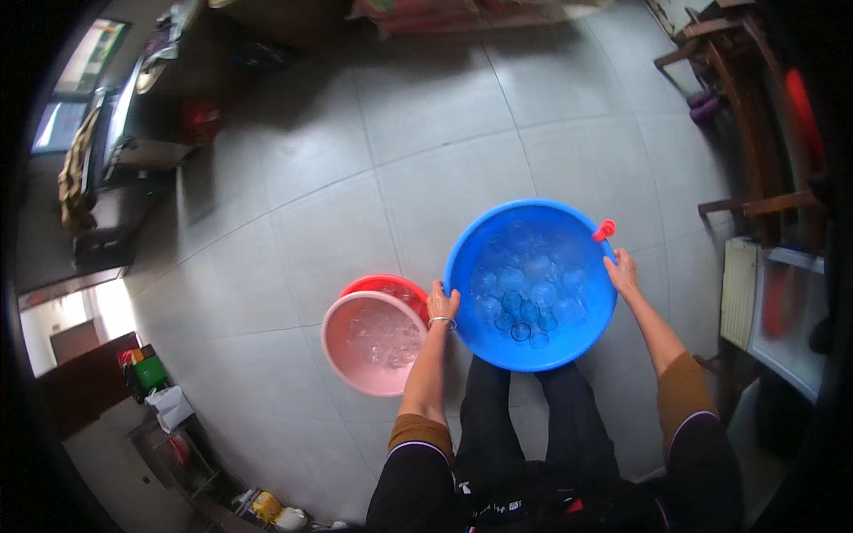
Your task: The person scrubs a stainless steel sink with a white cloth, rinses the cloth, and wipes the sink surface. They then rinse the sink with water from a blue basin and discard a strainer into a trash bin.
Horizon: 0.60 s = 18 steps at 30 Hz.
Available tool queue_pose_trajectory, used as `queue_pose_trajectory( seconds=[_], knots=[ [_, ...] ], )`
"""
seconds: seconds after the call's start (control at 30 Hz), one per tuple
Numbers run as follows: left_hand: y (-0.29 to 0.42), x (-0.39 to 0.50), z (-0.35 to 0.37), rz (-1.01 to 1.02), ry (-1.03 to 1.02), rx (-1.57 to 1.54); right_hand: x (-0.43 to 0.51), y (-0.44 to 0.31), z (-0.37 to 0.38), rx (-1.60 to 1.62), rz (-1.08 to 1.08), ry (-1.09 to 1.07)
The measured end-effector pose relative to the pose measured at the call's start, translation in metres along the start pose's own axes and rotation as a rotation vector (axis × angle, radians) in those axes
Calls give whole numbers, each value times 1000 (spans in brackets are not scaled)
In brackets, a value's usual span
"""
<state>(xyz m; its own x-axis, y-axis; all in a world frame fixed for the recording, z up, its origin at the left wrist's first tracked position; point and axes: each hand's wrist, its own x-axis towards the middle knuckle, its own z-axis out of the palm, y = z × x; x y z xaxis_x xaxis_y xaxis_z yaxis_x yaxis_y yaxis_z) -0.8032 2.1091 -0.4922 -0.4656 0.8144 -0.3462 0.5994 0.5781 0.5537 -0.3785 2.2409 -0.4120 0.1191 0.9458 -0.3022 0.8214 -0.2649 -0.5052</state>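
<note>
A large blue plastic basin (580, 333) is held out in front of my legs, one hand on each side of its rim. My left hand (441, 304), with a bracelet at the wrist, grips the left rim. On the right rim, my right hand (623, 272) has its fingers over the edge. Several clear round glasses or cups (543, 293) lie inside the basin, seemingly in water. A small red clip-like piece (604, 230) sits on the rim just above my right hand.
Left of the blue basin, a pink basin (338, 360) overlaps a red basin (363, 282); both hold clear items. Wooden furniture (750, 133) and a pale glass-fronted unit (786, 320) stand at the right. Grey tiles (440, 180) cover the floor. A low shelf (193, 460) lies lower left.
</note>
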Motion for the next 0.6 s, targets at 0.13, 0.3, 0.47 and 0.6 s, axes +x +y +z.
queue_pose_trajectory(
  seconds=[0.13, 0.3, 0.47, 0.6],
  knots=[
    [-49, 37, 65, -119, -108, -34, 48, 61, 98, -28, 215, -72],
    [-87, 62, 115, -80, -97, -20, 68, 115, 172, 89, 304, -110],
    [-100, 79, 142, -212, -183, -9, 83, 127, 208, 35, 442, -165],
    [-100, 83, 147, -167, -133, -35, 85, 127, 220, 123, 387, -174]
  ],
)
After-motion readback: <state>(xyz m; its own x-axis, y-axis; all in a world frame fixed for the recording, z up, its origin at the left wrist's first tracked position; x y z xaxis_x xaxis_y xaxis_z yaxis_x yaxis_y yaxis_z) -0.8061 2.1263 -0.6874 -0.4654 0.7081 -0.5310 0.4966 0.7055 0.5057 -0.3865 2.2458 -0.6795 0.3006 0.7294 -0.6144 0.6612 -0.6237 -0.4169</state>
